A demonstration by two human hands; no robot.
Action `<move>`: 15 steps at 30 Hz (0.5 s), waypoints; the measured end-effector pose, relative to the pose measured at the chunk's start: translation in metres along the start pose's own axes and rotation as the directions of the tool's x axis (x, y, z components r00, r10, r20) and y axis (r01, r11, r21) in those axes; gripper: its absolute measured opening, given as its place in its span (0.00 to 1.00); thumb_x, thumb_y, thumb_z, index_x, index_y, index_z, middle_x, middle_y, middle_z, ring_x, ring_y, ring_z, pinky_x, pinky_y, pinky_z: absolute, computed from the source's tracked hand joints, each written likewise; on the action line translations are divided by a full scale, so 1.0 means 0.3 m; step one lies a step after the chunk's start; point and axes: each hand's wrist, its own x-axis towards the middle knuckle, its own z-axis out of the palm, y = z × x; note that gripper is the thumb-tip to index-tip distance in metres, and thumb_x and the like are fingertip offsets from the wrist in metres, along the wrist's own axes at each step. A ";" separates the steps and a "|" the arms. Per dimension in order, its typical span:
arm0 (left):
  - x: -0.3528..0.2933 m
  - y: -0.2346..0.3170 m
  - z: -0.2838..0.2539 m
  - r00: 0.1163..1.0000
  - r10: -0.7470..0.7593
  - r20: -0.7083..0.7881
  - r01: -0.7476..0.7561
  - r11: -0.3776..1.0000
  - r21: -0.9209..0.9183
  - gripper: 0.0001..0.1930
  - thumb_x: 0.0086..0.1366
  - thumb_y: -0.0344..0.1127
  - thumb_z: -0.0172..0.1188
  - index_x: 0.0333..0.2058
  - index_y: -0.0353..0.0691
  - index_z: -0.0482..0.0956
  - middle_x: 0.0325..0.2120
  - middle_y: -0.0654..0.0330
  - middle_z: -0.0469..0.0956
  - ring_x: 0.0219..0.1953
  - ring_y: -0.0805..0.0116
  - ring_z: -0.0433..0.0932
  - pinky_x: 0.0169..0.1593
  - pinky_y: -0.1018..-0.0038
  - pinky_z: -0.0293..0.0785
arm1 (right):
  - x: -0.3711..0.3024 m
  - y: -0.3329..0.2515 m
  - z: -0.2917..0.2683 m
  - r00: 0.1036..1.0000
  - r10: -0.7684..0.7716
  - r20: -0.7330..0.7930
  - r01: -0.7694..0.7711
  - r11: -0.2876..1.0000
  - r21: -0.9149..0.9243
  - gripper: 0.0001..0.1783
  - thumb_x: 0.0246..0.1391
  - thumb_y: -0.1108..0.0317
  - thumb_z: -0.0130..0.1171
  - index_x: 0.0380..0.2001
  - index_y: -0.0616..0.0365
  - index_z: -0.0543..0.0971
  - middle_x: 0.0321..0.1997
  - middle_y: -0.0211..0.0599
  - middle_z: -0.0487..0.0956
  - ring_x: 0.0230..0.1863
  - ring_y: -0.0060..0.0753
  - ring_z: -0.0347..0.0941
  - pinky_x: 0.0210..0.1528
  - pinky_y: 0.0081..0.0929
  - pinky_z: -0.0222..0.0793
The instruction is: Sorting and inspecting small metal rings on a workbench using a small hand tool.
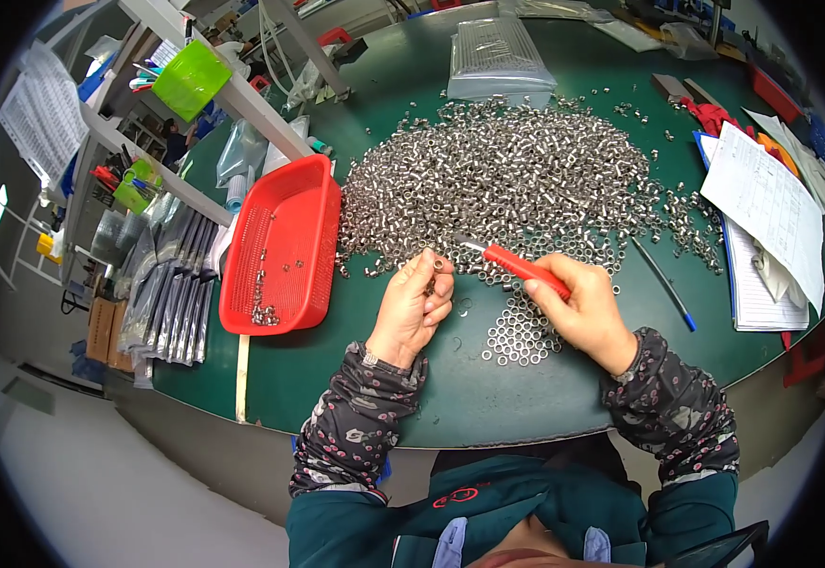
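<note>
right hand (585, 310) pinching red-handled tool (524, 269), long axis slanted, tip up-left; left hand (407, 308) pinching small metal ring (438, 266).

Table (308, 383): dark green
Rings (507, 180): silver-grey
Knife (528, 271): red handle, silvery blade
Basket (285, 222): red
Sleeve covers (360, 426): black, pink and white print
Jacket (545, 506): dark teal, red emblem
Pen (662, 282): grey, blue end
</note>
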 end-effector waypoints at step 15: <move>0.009 0.004 -0.009 0.995 0.088 0.050 -0.087 0.996 -0.037 0.11 0.63 0.35 0.43 0.38 0.36 0.69 0.23 0.64 0.67 0.14 0.85 0.55 0.15 0.89 0.52 | 0.010 0.014 -0.002 0.998 0.059 -0.016 -0.058 0.996 0.070 0.09 0.43 0.66 0.55 0.24 0.61 0.74 0.13 0.35 0.71 0.13 0.21 0.65 0.17 0.20 0.59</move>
